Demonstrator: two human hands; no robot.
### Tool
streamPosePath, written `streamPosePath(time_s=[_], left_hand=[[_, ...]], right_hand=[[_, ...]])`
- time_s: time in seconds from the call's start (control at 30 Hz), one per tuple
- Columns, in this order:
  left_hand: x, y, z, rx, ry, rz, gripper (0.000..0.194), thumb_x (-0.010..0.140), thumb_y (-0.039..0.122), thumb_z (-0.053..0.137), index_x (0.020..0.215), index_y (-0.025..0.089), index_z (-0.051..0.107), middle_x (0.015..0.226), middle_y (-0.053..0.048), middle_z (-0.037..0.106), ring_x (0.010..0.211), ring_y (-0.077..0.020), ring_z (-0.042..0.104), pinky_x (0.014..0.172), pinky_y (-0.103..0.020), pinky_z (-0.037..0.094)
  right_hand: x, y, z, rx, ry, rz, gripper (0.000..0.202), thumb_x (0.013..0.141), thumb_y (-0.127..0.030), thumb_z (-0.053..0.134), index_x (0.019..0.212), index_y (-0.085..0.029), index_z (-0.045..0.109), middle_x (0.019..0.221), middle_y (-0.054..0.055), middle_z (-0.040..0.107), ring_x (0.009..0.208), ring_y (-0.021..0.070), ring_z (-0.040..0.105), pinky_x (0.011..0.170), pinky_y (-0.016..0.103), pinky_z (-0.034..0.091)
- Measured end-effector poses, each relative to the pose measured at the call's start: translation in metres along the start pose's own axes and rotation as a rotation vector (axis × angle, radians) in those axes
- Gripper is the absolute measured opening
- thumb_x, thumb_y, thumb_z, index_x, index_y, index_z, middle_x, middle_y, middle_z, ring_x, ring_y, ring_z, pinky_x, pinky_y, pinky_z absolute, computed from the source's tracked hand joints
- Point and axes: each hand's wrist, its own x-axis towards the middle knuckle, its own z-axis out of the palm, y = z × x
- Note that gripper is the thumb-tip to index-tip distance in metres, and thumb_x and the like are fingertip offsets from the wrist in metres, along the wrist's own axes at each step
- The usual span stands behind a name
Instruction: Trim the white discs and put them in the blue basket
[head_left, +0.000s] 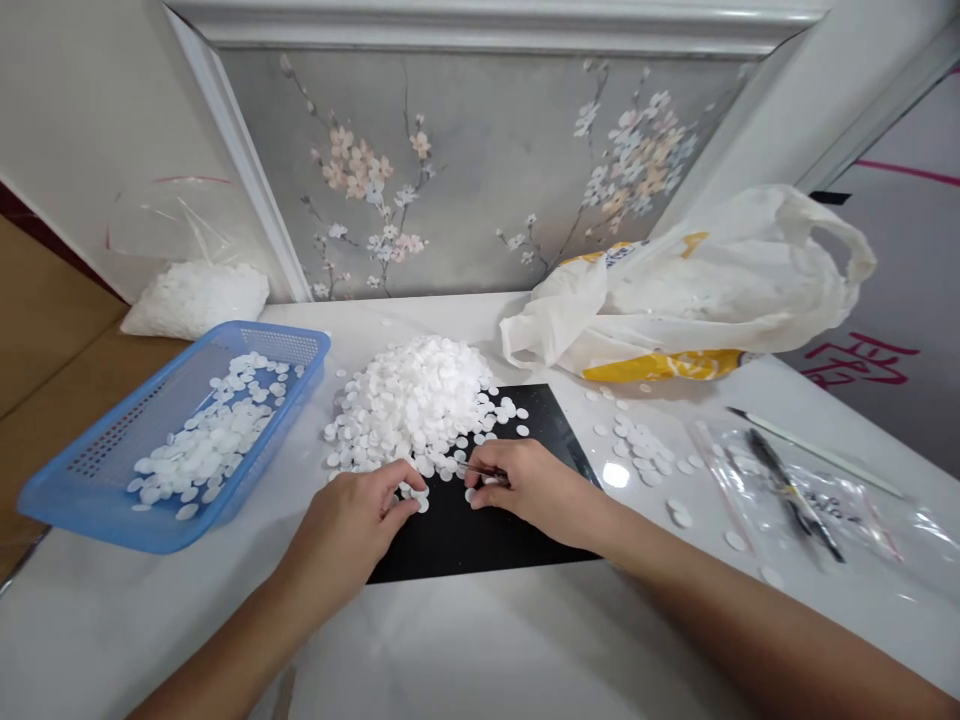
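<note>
A large heap of small white discs [424, 395] lies partly on a black sheet [465, 540]. At the heap's front edge, my left hand [367, 510] has thumb and forefinger bent round a few white discs [421, 497] over the sheet. To its right, my right hand [525, 485] pinches a thin metal tool [480, 470], whose tip points left at the discs. One disc [470, 495] is beside my right fingertips.
A blue basket [67, 500] with white discs stands left, a clear bag of white pieces [199, 300] behind it. A white plastic bag [690, 290] lies back right. Loose discs [641, 450], a black pen-like tool [795, 495] and a pale stick [817, 452] lie at right.
</note>
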Motion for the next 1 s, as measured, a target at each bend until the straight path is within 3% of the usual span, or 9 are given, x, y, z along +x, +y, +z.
streamPosePath(time_s=[0.1, 0.3, 0.43, 0.6, 0.7, 0.83, 1.0], left_hand=[[0.001, 0.001, 0.004, 0.079, -0.017, 0.004, 0.015, 0.084, 0.033, 0.053, 0.093, 0.032, 0.065, 0.058, 0.005, 0.048, 0.056, -0.0128, 0.048, 0.055, -0.023, 0.027], [0.004, -0.001, 0.008, 0.103, 0.035, 0.048, 0.011, 0.082, 0.030, 0.056, 0.083, 0.026, 0.067, 0.060, 0.004, 0.056, 0.055, -0.0129, 0.051, 0.055, -0.023, 0.030], [0.005, -0.003, 0.011, 0.100, 0.071, 0.096, 0.013, 0.082, 0.029, 0.057, 0.083, 0.026, 0.070, 0.066, 0.003, 0.062, 0.056, -0.0131, 0.053, 0.057, -0.024, 0.034], [0.004, -0.001, 0.012, 0.020, 0.070, 0.122, 0.019, 0.084, 0.029, 0.054, 0.092, 0.030, 0.071, 0.083, 0.004, 0.069, 0.069, -0.0140, 0.059, 0.066, -0.024, 0.038], [0.001, 0.006, 0.010, -0.032, 0.077, 0.092, 0.023, 0.085, 0.043, 0.053, 0.095, 0.029, 0.069, 0.075, 0.004, 0.066, 0.068, -0.0146, 0.057, 0.062, -0.024, 0.036], [-0.004, 0.015, 0.010, -0.080, 0.026, 0.061, 0.031, 0.081, 0.053, 0.054, 0.082, 0.022, 0.060, 0.053, 0.006, 0.044, 0.052, -0.0119, 0.041, 0.050, -0.023, 0.024], [-0.005, 0.014, 0.011, -0.403, -0.113, 0.145, 0.038, 0.088, 0.047, 0.044, 0.065, 0.017, 0.048, 0.058, 0.004, 0.041, 0.055, -0.0097, 0.033, 0.051, -0.023, 0.022]], right_hand=[[0.000, 0.000, -0.001, 0.018, -0.009, 0.056, 0.005, 0.073, -0.020, 0.064, 0.071, -0.017, 0.061, 0.065, -0.002, 0.054, 0.059, 0.0100, 0.045, 0.055, 0.022, 0.032], [0.000, 0.000, 0.001, 0.562, -0.073, 0.189, 0.026, 0.073, -0.037, 0.068, 0.076, -0.012, 0.064, 0.060, 0.000, 0.054, 0.049, 0.0063, 0.039, 0.044, 0.021, 0.027], [0.000, -0.004, 0.000, 0.728, -0.107, 0.235, 0.034, 0.068, -0.041, 0.073, 0.070, -0.009, 0.063, 0.056, 0.001, 0.052, 0.044, 0.0040, 0.033, 0.040, 0.020, 0.017], [0.000, -0.005, -0.001, 0.739, -0.108, 0.232, 0.037, 0.066, -0.041, 0.074, 0.059, -0.010, 0.057, 0.049, -0.002, 0.046, 0.042, 0.0031, 0.030, 0.039, 0.020, 0.016], [-0.001, -0.006, 0.002, 0.705, -0.099, 0.182, 0.034, 0.071, -0.041, 0.071, 0.062, -0.011, 0.056, 0.052, -0.001, 0.048, 0.044, 0.0038, 0.033, 0.039, 0.019, 0.019], [-0.006, -0.012, 0.010, 0.585, -0.094, 0.055, 0.027, 0.082, -0.038, 0.061, 0.073, -0.013, 0.055, 0.059, -0.001, 0.052, 0.049, 0.0054, 0.040, 0.045, 0.018, 0.030], [-0.011, -0.019, 0.016, 0.542, -0.152, -0.061, 0.030, 0.089, -0.040, 0.051, 0.074, -0.014, 0.051, 0.063, -0.001, 0.050, 0.054, 0.0065, 0.041, 0.050, 0.018, 0.033]])
